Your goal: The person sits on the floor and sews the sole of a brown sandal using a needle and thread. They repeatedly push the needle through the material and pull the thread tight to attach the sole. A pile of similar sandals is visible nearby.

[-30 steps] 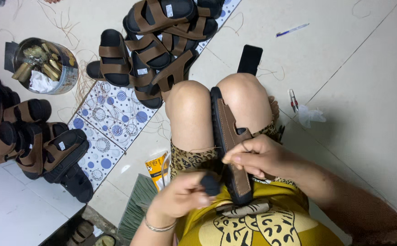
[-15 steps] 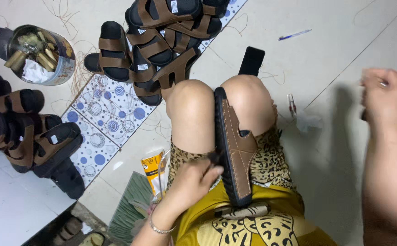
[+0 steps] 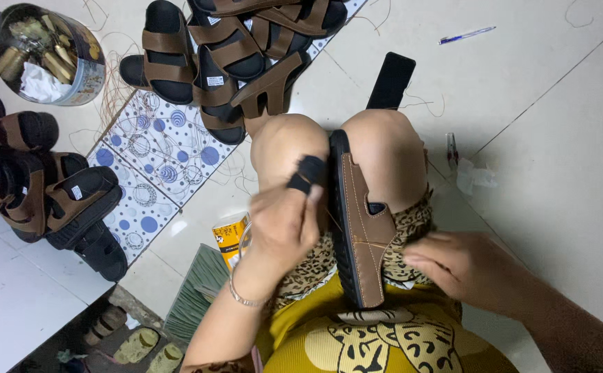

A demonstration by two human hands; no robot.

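Now right hand (image 3: 464,266) back from out wide, resting loose beside brown sandal (image 3: 360,231) wedged between knees. Left hand (image 3: 280,224) shifted up, pinching black strap piece (image 3: 308,173) against sole edge.

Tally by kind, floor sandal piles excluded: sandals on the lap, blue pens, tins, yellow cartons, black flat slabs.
Brown sandal on the lap: 1
Blue pen: 1
Metal tin: 1
Yellow carton: 1
Black flat slab: 1
Total: 5
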